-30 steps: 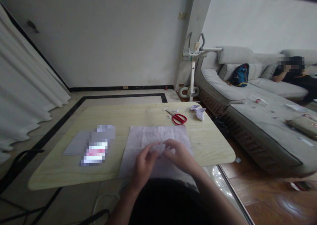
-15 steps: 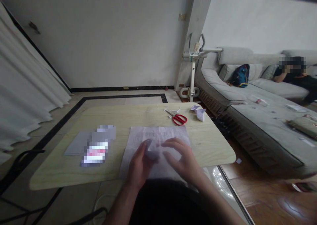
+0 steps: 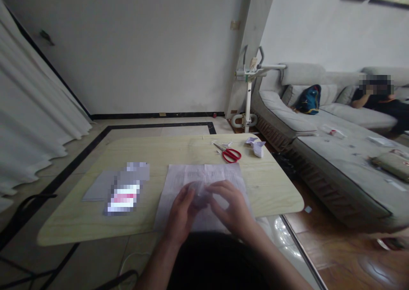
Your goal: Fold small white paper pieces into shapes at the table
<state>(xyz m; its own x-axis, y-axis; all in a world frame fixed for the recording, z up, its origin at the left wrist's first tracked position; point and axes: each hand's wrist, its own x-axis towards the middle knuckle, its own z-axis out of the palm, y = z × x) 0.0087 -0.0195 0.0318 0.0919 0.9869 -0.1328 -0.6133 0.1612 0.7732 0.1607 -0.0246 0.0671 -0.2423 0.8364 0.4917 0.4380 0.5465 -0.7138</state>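
My left hand (image 3: 180,211) and my right hand (image 3: 230,208) meet over a large printed paper sheet (image 3: 204,177) lying on the pale wooden table (image 3: 166,151). Between the fingertips of both hands is a small folded piece of white paper (image 3: 198,190), pinched from both sides. Further back on the table lie red-handled scissors (image 3: 229,153), a few paper scraps and a small folded paper shape (image 3: 257,145).
A grey sheet with a blurred patch (image 3: 123,188) lies on the table's left. A grey sofa (image 3: 335,153) runs along the right, with a blue backpack (image 3: 308,98) and a seated person (image 3: 380,98). A white stand (image 3: 247,90) stands behind the table. Curtains (image 3: 35,124) hang at left.
Both hands have kept working the small paper, shifting slightly; the fingers have drawn closer together around it. Nothing else on the table has moved.
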